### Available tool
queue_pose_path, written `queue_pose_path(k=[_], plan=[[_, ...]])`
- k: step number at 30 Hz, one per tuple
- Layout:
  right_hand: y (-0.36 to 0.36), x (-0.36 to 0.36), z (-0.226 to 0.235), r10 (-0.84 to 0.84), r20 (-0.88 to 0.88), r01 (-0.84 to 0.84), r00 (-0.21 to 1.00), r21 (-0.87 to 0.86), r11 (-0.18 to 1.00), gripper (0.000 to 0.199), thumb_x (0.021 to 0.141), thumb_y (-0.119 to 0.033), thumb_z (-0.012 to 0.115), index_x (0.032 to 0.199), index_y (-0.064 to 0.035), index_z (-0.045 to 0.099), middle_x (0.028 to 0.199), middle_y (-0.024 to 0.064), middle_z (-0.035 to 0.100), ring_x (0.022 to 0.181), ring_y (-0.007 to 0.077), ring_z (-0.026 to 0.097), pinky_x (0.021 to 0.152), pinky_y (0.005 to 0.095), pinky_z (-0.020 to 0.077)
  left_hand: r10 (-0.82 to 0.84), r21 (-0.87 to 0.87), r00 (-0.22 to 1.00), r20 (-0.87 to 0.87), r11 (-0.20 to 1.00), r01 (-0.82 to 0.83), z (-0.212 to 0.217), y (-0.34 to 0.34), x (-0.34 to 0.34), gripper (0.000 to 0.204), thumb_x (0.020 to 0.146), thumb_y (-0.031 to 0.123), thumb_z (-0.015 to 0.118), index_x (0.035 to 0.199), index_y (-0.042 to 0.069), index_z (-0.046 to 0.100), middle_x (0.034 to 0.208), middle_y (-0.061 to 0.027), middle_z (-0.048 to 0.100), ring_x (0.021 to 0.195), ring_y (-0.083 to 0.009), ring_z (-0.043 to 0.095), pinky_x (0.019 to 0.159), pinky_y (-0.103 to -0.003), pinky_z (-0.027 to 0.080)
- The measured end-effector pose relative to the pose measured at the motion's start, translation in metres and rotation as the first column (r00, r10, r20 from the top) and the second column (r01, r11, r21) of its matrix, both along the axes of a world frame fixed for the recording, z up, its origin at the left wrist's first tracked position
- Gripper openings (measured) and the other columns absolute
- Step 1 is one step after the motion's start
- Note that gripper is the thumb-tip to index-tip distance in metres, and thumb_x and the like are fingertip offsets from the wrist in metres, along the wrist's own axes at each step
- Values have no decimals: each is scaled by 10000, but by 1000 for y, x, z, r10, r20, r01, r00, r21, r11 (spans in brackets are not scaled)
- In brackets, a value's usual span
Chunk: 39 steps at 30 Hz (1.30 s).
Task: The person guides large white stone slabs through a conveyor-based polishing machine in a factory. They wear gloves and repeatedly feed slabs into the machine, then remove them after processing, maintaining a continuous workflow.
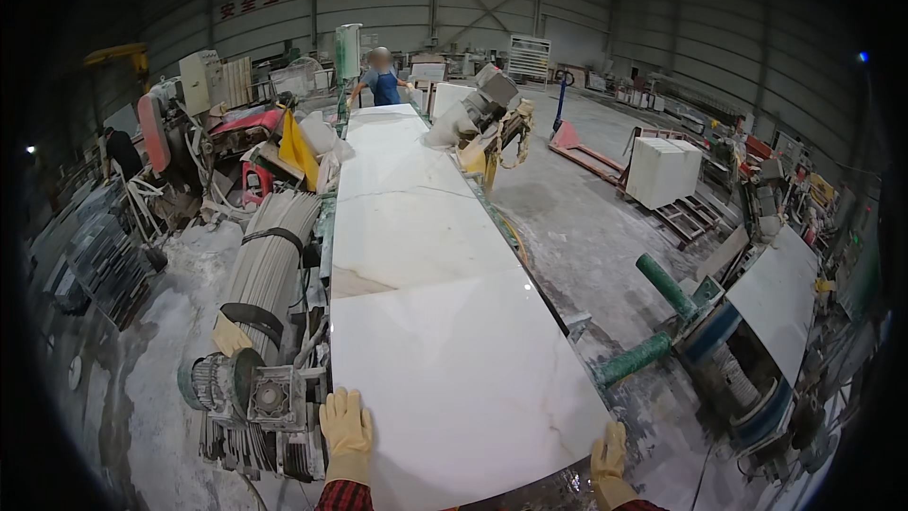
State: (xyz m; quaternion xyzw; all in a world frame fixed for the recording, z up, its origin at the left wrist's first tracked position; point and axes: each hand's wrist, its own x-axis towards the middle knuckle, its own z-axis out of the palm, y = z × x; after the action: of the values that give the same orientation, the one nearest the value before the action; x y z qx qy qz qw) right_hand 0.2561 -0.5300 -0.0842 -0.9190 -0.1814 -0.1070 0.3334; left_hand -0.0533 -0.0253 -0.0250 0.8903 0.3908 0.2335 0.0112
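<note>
A long white polished stone slab (454, 360) with faint brown and grey veins stretches away from me, and another white slab (397, 175) lies beyond it along the same line. My left hand (346, 431), in a pale yellow glove, rests at the near left edge with fingers stretched forward and slightly apart. At the near right corner my right hand (610, 464), gloved alike, lies against the edge with its fingers extended. Its palm side is hidden. Red checked sleeves show at both wrists.
A motor with a gearbox (255, 390) sits close left of the slab. A machine head (478, 114) stands at the line's right side. Green rollers (634, 360) jut out at right. A person in a blue apron (384, 85) stands at the far end. Beyond is a red pallet jack (577, 147).
</note>
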Motion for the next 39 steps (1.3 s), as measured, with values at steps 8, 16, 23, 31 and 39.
queue_pose_path(k=[8, 16, 23, 31, 39], plan=[[8, -11, 17, -10, -68, 15, 998, 71, 997, 575, 1102, -282, 618, 1616, -28, 572, 1684, 354, 480, 1541, 542, 482, 1283, 559, 415, 8, 30, 1000, 4, 1000, -8, 1, -2, -2, 511, 1019, 311, 716, 1475, 102, 617, 1569, -211, 590, 1470, -453, 522, 1249, -630, 376], [-10, -4, -12, 2, -46, -1, 999, 28, 1000, 597, 1143, -319, 598, 1674, -55, 523, 1769, 333, 376, 1602, 534, 406, 1298, 565, 396, -22, -35, 1000, 11, 999, 22, 13, -10, -4, 527, 1022, 302, 710, 1502, 109, 604, 1585, -215, 579, 1487, -447, 506, 1246, -608, 370], [-13, -3, -19, 43, -10, -43, 999, 20, 999, 612, 1154, -310, 575, 1701, -53, 479, 1769, 334, 363, 1588, 535, 417, 1298, 567, 393, -3, 60, 999, 39, 998, 1, 2, -10, -8, 513, 988, 303, 737, 1444, 101, 619, 1545, -209, 587, 1463, -435, 504, 1231, -602, 373], [-29, 6, -41, 100, 93, -102, 991, 19, 995, 611, 1149, -276, 594, 1711, -74, 466, 1777, 325, 355, 1597, 528, 403, 1299, 576, 388, -28, 149, 997, 76, 989, 17, 4, -12, -7, 503, 949, 286, 767, 1400, 102, 641, 1464, -192, 617, 1394, -419, 544, 1152, -588, 423], [-29, 1, -40, 82, 58, -87, 995, 92, 992, 597, 1140, -247, 606, 1688, -41, 489, 1747, 314, 403, 1608, 503, 401, 1325, 572, 359, -37, 74, 997, 65, 997, 33, 14, -17, -9, 501, 950, 278, 767, 1403, 100, 646, 1471, -191, 617, 1387, -415, 549, 1148, -573, 428]])
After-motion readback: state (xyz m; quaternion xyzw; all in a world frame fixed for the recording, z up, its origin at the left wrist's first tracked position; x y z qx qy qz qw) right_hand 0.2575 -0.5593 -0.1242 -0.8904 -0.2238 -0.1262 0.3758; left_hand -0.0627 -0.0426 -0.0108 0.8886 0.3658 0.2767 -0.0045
